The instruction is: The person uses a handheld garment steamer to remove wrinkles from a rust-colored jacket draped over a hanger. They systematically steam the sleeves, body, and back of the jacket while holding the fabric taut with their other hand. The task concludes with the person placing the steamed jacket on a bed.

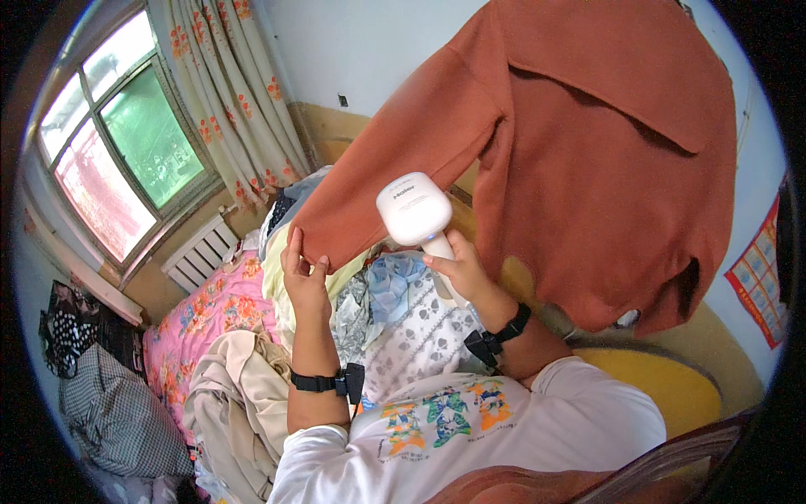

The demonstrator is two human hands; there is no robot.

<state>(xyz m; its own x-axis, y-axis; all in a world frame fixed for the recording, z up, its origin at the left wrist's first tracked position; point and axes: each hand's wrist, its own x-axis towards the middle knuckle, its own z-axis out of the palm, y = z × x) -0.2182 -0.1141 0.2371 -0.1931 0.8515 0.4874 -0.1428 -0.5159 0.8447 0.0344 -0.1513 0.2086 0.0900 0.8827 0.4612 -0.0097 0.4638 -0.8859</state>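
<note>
A rust-brown coat (604,193) hangs spread out at the right, with one sleeve stretched toward the left. At the cuff end of this sleeve, my left hand (306,281) holds the fabric between thumb and fingers. My right hand (463,269) is closed round the handle of a white handheld appliance (411,210) with a rounded-square head. A small bluish light glows where head and handle meet. The head is in front of the sleeve's lower side; whether its hidden face touches the cloth, I cannot tell. What the coat hangs from is out of view.
A bed with a pink floral cover (220,298) lies at the left, heaped with clothes, including beige fabric (239,386). Beyond it are a window (126,134), a floral curtain (239,92) and a white radiator (200,252). A yellow round surface (663,382) is at the lower right.
</note>
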